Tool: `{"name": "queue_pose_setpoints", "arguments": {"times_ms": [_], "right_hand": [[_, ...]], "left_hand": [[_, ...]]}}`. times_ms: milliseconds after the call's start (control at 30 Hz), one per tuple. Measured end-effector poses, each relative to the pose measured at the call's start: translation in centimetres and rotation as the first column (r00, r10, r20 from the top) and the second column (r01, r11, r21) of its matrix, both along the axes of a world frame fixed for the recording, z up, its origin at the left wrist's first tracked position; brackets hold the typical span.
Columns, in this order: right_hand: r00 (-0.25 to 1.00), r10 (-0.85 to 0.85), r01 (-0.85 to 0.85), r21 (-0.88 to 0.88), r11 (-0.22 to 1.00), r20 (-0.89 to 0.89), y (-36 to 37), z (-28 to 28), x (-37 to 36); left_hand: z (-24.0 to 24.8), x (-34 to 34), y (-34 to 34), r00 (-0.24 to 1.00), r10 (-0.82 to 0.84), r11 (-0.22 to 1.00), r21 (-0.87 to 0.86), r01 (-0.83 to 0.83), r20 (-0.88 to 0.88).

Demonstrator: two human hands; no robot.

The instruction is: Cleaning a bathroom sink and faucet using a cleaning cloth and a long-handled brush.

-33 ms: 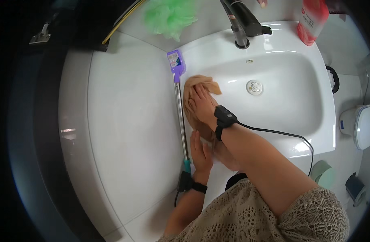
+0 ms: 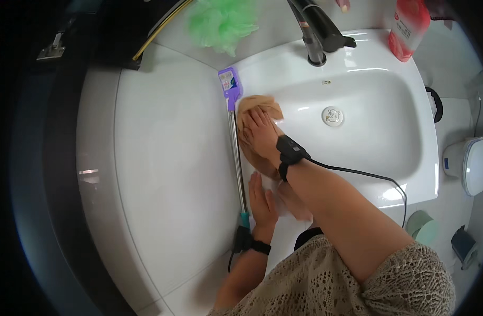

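A tan cloth [image 2: 266, 104] lies bunched on the left rim of a white sink [image 2: 378, 152]. My right hand [image 2: 264, 138] presses down on it, palm low and fingers stretched out over the fabric. Nearer to me, my left hand [image 2: 262, 204] rests by the sink's front left corner. Its fingers are straight, the thumb stands apart, and it holds nothing. Just left of both hands runs a long metal rod [image 2: 237, 158] with a purple head [image 2: 230, 87] and a teal end. Under my right forearm a pinkish blurred shape is partly hidden.
A dark faucet [image 2: 318, 37] stands at the sink's back, with a red bottle [image 2: 408, 31] to its right. A green bath puff [image 2: 223, 23] hangs at the back left. White tiled wall [image 2: 167, 158] borders the left side. A cable [image 2: 357, 170] trails from my right wrist.
My right hand and the cloth have shifted slightly to the left. The left hand stays about where it was.
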State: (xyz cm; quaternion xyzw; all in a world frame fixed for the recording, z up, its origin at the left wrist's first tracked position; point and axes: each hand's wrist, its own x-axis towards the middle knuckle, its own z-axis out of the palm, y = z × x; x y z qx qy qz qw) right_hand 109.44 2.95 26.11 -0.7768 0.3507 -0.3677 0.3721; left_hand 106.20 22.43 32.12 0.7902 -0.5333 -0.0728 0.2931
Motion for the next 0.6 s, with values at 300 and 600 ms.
{"name": "queue_pose_setpoints", "arguments": {"times_ms": [300, 600], "right_hand": [[0.906, -0.221, 0.036, -0.453, 0.891, -0.361, -11.8, 3.6, -4.2], [0.967, -0.146, 0.022, -0.504, 0.863, -0.209, -13.4, 1.3, -17.2]], "left_hand": [[0.4, -0.7, 0.3, 0.999, -0.032, 0.999, 0.016, 0.031, 0.042], [0.5, -0.7, 0.5, 0.994, -0.032, 0.999, 0.029, 0.030, 0.106]]}}
